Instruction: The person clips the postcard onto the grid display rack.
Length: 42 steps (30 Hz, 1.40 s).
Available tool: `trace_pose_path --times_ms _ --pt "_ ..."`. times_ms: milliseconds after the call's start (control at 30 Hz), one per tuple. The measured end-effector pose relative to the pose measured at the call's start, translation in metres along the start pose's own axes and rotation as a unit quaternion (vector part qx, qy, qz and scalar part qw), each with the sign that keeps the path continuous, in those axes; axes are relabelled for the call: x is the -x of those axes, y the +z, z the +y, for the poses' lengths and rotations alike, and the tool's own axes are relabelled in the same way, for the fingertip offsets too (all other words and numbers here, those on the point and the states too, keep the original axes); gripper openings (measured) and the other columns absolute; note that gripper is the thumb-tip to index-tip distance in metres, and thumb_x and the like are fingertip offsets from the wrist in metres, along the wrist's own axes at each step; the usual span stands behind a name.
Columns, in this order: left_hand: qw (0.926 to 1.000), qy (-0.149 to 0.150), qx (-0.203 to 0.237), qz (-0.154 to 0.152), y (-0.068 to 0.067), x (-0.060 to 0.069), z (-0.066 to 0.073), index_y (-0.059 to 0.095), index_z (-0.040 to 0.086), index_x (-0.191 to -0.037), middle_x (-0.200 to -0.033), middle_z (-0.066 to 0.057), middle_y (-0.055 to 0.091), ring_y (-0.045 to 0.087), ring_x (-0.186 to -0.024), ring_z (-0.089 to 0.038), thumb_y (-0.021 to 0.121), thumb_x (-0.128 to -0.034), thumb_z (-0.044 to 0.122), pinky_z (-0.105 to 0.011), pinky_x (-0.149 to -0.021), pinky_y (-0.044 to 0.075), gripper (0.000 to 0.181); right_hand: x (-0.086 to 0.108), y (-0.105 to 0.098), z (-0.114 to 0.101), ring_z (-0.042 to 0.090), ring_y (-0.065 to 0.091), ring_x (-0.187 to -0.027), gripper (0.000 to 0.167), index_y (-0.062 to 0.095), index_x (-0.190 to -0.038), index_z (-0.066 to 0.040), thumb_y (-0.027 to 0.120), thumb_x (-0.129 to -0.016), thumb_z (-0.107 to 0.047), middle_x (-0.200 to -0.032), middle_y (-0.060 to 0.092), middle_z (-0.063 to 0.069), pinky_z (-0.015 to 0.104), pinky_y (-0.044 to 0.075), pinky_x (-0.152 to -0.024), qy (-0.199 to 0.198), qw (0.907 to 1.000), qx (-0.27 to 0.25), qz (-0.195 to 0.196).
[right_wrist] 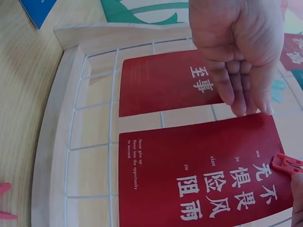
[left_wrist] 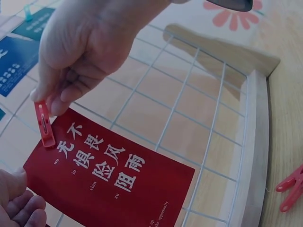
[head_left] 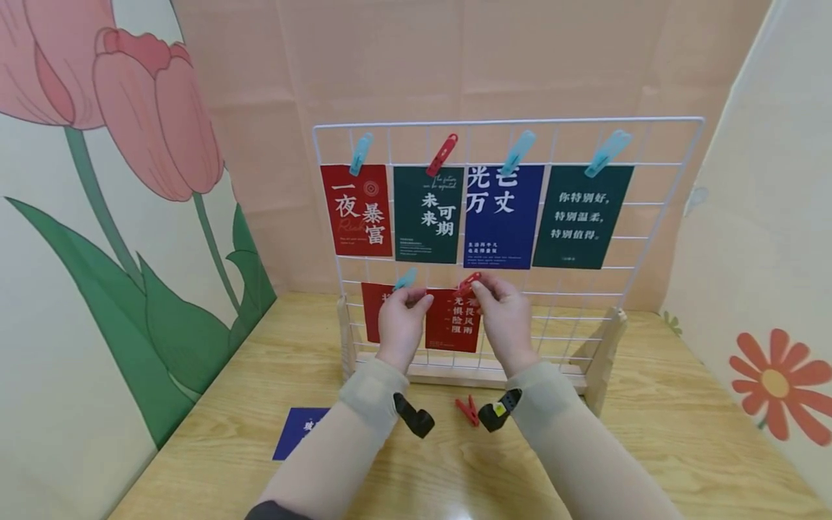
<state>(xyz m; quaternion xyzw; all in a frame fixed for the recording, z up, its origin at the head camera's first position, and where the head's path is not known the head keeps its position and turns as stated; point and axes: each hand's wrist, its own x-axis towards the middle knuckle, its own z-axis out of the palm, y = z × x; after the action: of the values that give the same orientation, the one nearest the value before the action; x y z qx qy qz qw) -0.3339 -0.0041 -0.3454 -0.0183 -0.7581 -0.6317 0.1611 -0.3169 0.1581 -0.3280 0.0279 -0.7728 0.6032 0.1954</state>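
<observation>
A red card [head_left: 448, 341] with white characters lies against the white wire grid [head_left: 507, 121], in its lower row. My left hand [head_left: 401, 325] pinches this card's upper left corner between thumb and fingers; the right wrist view shows that hand [right_wrist: 241, 52] at the corner. My right hand [head_left: 510, 318] pinches a red clothespin [left_wrist: 45, 124], whose nose overlaps the card's top edge. Just left, a second red card [right_wrist: 161, 85] hangs below a light blue clothespin [head_left: 406, 279], partly hidden behind my left hand.
Above hang a red card [head_left: 357, 242], a green card [head_left: 416, 245], a blue card [head_left: 500, 231] and another green card [head_left: 578, 217], each under a clothespin. A loose red clothespin [head_left: 466, 410] and a blue card [head_left: 295, 433] lie on the table. Wooden feet [head_left: 607, 354] support the grid.
</observation>
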Motion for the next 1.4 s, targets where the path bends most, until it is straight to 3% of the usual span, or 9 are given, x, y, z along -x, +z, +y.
trace_pose_path --times_ms 333,467,600,767,1033,1400 --pt "0.9998 0.017 0.007 -0.009 -0.006 0.014 -0.011 0.067 0.014 -0.109 -0.102 0.002 0.065 0.059 -0.096 -0.017 0.068 -0.0908 0.025 -0.034 -0.084 0.051 0.021 0.017 -0.001 0.012 0.016 0.059 -0.106 0.047 0.049 -0.140 -0.020 0.054 -0.098 -0.040 -0.130 0.057 -0.003 0.029 0.048 -0.092 -0.028 0.9994 -0.017 0.005" --pt "0.9994 0.030 0.004 -0.016 -0.008 0.019 -0.017 0.067 0.013 -0.108 -0.099 0.002 0.064 0.059 -0.093 -0.017 0.069 -0.0904 0.026 -0.035 -0.082 0.050 0.022 0.026 -0.002 0.019 0.017 0.058 -0.097 0.043 0.057 -0.132 -0.016 0.058 -0.095 -0.039 -0.117 0.061 -0.001 0.023 0.050 -0.082 -0.055 0.9980 -0.018 0.026" --pt "0.9994 0.024 0.000 -0.025 -0.010 0.023 -0.023 0.067 0.015 -0.107 -0.098 0.003 0.065 0.059 -0.093 -0.016 0.068 -0.0907 0.028 -0.035 -0.081 0.051 0.021 0.032 -0.002 0.028 0.017 0.055 -0.089 0.037 0.063 -0.121 -0.009 0.062 -0.094 -0.035 -0.102 0.062 0.004 0.021 0.049 -0.071 -0.068 0.9965 0.010 0.046" --pt "0.9991 0.020 -0.017 -0.033 -0.015 0.028 -0.028 0.068 0.015 -0.105 -0.093 0.003 0.065 0.059 -0.088 -0.016 0.068 -0.0906 0.026 -0.034 -0.076 0.050 0.018 0.040 -0.005 0.038 0.017 0.056 -0.085 0.035 0.065 -0.116 -0.007 0.063 -0.094 -0.034 -0.095 0.063 0.006 0.025 0.048 -0.067 -0.049 0.9968 0.046 0.044" --pt "0.9983 0.012 -0.037 -0.045 -0.021 0.034 -0.039 0.068 0.013 -0.103 -0.090 0.002 0.065 0.058 -0.084 -0.017 0.069 -0.0899 0.027 -0.034 -0.072 0.049 0.019 0.049 -0.008 0.056 0.020 0.056 -0.085 0.038 0.064 -0.119 -0.008 0.065 -0.092 -0.034 -0.095 0.063 0.007 0.030 0.048 -0.069 -0.006 0.9963 0.085 0.005" --pt "0.9965 0.000 -0.055 -0.063 -0.034 0.039 -0.055 0.069 0.009 -0.102 -0.090 0.001 0.066 0.056 -0.082 -0.018 0.070 -0.0895 0.022 -0.032 -0.069 0.047 0.018 0.056 -0.005 0.075 0.020 0.055 -0.078 0.035 0.064 -0.117 -0.004 0.067 -0.091 -0.028 -0.093 0.062 0.007 0.031 0.046 -0.062 0.049 0.9797 0.180 -0.074"
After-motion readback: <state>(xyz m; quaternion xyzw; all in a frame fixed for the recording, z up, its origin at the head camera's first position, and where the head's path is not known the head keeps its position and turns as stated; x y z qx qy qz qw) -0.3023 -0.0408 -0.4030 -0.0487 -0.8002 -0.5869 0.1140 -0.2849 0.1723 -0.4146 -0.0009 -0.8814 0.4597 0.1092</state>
